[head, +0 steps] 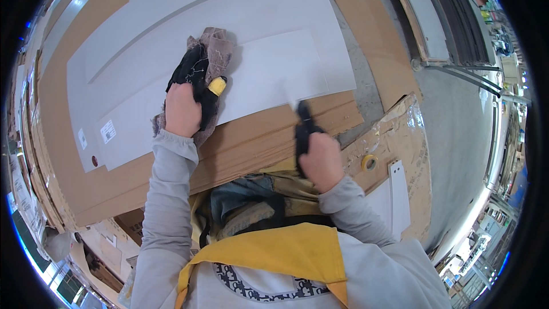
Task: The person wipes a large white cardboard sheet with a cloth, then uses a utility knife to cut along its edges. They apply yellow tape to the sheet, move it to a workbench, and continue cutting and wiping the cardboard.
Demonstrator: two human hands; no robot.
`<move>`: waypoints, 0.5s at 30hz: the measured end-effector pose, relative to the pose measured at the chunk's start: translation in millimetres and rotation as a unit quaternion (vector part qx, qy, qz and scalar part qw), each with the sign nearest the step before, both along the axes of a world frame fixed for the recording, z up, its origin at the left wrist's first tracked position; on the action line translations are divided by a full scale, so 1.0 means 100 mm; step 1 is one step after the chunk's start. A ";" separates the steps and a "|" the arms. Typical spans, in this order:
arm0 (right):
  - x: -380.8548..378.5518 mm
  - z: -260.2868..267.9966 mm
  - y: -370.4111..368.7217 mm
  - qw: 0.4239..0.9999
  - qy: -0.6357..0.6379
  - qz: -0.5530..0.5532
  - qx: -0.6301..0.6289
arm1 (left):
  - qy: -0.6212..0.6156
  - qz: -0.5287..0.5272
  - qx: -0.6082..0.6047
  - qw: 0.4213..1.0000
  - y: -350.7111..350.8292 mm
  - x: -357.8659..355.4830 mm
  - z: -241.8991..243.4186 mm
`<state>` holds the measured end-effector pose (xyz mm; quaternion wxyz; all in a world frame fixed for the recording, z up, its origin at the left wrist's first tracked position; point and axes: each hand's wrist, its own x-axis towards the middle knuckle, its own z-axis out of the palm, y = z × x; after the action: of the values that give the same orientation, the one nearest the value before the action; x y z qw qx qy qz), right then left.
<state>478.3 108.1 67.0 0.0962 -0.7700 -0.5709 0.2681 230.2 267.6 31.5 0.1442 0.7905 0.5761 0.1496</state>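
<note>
My left hand (187, 90), in a black glove with bare skin at its back and yellow tape on the thumb, presses a fuzzy purplish-grey cloth (221, 49) onto a large white panel (274, 64). The panel has a long grey groove, a shallow rectangular outline and two printed stickers at its left end. Just off the panel's near edge, my right hand (315, 146), also black-gloved, is blurred by motion. A slim tool (294, 102) with a pale, blurred tip points from it towards the panel; its kind cannot be told.
Brown cardboard (257, 137) lies under the panel. At the right, a roll of yellow tape (369, 162) and a white strip with holes (399, 197) lie on a cardboard-wrapped stack (414, 154). Beyond stands a rack of dark and white boards (454, 13) with metal bars (467, 78).
</note>
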 end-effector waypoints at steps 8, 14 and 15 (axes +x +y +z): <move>0.55 -0.08 0.06 0.993 -0.012 -0.112 0.040 | -0.028 0.018 0.009 0.999 -0.01 0.07 0.06; 0.73 -0.06 0.06 0.997 -0.041 0.020 0.054 | -0.019 0.010 0.000 1.000 0.00 0.03 0.05; 0.76 -0.09 0.08 0.995 -0.049 0.052 0.066 | -0.020 0.011 0.004 1.000 -0.01 0.01 0.03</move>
<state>553.8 115.9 57.9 0.1046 -0.7435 -0.6305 0.1966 231.0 266.6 34.8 0.1507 0.7814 0.5814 0.1696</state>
